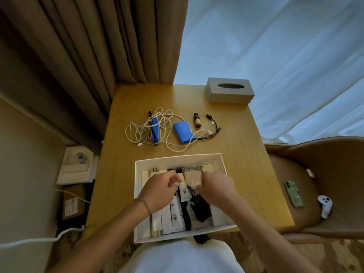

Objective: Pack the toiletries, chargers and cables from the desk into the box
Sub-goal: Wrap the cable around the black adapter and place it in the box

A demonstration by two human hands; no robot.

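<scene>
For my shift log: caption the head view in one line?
Both hands, left and right, arrange toiletries in the white cardboard box; tangled white cable awaits on the wooden desk.

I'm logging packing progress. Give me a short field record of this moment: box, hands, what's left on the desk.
box: white box at the desk's near edge, holding tubes and a black item
hands: left hand and right hand both inside the box, fingers curled; grip unclear
left on desk: white cable, two blue chargers, small brown bottle, black multi-cable
bystander: grey tissue box
</scene>
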